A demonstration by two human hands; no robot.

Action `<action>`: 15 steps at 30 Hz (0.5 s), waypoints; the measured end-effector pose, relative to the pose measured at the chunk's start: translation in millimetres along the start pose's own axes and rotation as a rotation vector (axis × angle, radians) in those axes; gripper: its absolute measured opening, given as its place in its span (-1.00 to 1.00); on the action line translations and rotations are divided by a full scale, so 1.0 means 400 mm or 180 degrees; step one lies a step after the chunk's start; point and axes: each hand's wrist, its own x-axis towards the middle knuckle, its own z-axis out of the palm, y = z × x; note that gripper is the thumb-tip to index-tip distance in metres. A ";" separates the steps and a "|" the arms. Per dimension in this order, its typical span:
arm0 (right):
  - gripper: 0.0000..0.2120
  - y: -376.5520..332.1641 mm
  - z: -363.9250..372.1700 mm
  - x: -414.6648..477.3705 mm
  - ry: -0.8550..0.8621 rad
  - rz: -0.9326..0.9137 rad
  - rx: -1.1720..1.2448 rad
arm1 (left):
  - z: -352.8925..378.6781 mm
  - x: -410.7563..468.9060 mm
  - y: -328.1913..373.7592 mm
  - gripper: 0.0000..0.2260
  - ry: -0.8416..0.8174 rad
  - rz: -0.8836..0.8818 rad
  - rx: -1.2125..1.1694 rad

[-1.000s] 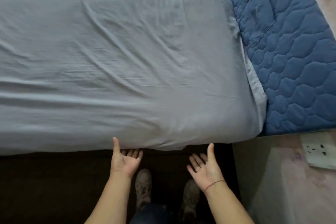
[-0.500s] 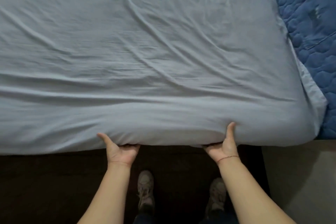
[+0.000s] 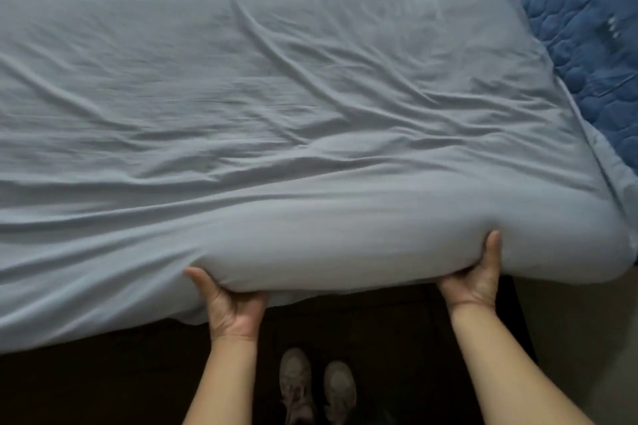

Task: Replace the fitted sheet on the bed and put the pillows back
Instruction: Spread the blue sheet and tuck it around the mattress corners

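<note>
Left hand (image 3: 234,307): grips the sheet (image 3: 276,114) edge, thumb up, fingers hidden beneath.
Right hand (image 3: 474,279): same grip, well apart, near the corner.
Quilt (image 3: 587,28): blue, beside sheet.

Cloth surfaces, matt throughout: one plain and creased, one quilted.
The fitted sheet (image 3: 276,114) is seen as thin, pale grey-blue cloth, matt and creased into long folds. At the upper right of the frame a blue quilted cover (image 3: 580,28) is shown, stitched into padded cells. At the bottom centre, shoes (image 3: 297,379) of dull grey fabric are seen.
</note>
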 end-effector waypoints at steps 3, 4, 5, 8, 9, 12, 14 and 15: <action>-0.66 0.027 -0.076 0.013 0.0195 0.0158 -0.0110 | -0.057 -0.013 -0.037 -0.30 0.0137 -0.0050 -0.0153; -0.64 0.029 -0.095 0.017 0.0256 0.0198 -0.0170 | -0.077 -0.017 -0.046 -0.22 0.0182 -0.0127 -0.0220; -0.62 0.029 -0.108 0.017 0.0312 0.0244 -0.0268 | -0.099 -0.019 -0.052 -0.13 0.0261 -0.0186 -0.0252; -0.39 0.028 -0.139 0.013 0.0456 0.0403 -0.0549 | -0.154 -0.024 -0.054 0.05 0.0601 -0.0320 -0.0321; -0.20 0.028 -0.153 0.016 0.0487 0.0428 -0.0589 | -0.166 -0.022 -0.051 0.02 0.0697 -0.0375 -0.0299; 0.02 0.030 -0.170 0.028 0.0597 0.0405 -0.0556 | -0.175 -0.018 -0.040 -0.40 0.0801 -0.0377 -0.0232; -0.24 0.036 -0.146 0.015 0.0625 0.0395 -0.0531 | -0.173 -0.014 -0.041 -0.61 0.0795 -0.0308 -0.0257; -0.38 0.038 -0.141 0.012 0.0639 0.0377 -0.0460 | -0.168 -0.018 -0.042 -0.66 0.0790 -0.0276 -0.0268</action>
